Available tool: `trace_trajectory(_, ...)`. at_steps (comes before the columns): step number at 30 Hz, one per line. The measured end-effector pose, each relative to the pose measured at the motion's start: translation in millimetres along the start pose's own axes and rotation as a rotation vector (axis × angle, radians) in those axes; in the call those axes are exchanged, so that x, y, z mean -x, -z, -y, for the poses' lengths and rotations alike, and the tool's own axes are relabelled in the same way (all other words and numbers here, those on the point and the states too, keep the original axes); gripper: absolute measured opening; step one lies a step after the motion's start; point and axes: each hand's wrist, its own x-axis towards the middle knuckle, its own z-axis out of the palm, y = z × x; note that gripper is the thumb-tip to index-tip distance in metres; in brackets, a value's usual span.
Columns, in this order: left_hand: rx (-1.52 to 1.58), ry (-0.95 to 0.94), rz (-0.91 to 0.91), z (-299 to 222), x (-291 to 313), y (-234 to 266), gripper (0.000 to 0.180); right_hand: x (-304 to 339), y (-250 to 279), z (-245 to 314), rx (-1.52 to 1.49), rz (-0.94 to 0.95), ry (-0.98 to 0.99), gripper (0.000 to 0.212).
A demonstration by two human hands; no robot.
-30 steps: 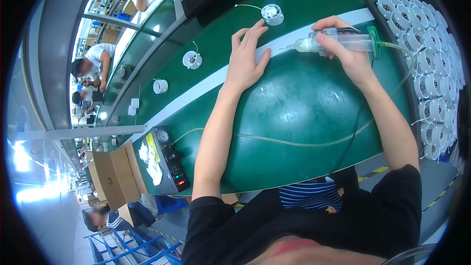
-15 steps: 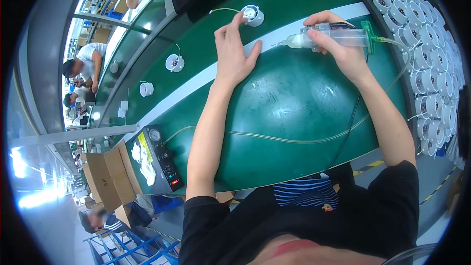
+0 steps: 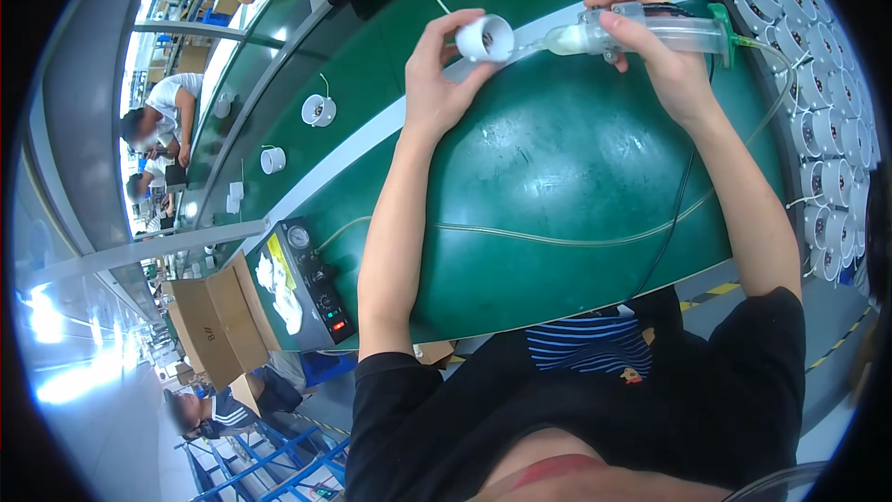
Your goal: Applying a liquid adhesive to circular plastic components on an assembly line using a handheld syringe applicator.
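My left hand [image 3: 439,79] grips a white round plastic housing [image 3: 486,38], tilted so its open end faces right and toward me. Small dark parts show inside the cup, and a thin pale wire sticks out behind it. In my right hand [image 3: 655,46] lies a clear dispensing syringe [image 3: 683,33] with a green cap and whitish contents at its front. Its tapered nozzle points left, close to the housing's rim; whether the tip touches is unclear. A clear hose runs from the green cap down across the table.
Several similar housings fill a dark tray [image 3: 757,112] at the right. More housings [image 3: 319,111] sit along the green conveyor at the left. A black dispenser box [image 3: 313,284] with gauge and knobs stands at the table's left corner, beside an open carton [image 3: 216,325]. Other people work beyond.
My left hand has taken the housing off the conveyor and turned its open end toward the syringe. The syringe has shifted slightly right and up. Housings on the conveyor have moved.
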Motion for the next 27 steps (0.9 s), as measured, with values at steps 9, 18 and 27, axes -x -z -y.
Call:
trace_trajectory(9, 0.200, 0.101, 0.334, -12, 1, 4, 0.062, -3, -11, -5, -0.091, 0.083, -0.035, 0.021)
trace_trajectory(18, 0.181, 0.085, 0.341, -16, 2, 5, 0.062, 0, -14, -7, 0.015, 0.045, -0.029, 0.023)
trace_trajectory(27, 0.147, 0.078, 0.351, -18, -1, 5, 0.062, -1, -11, -7, 0.082, 0.053, -0.003, 0.022)
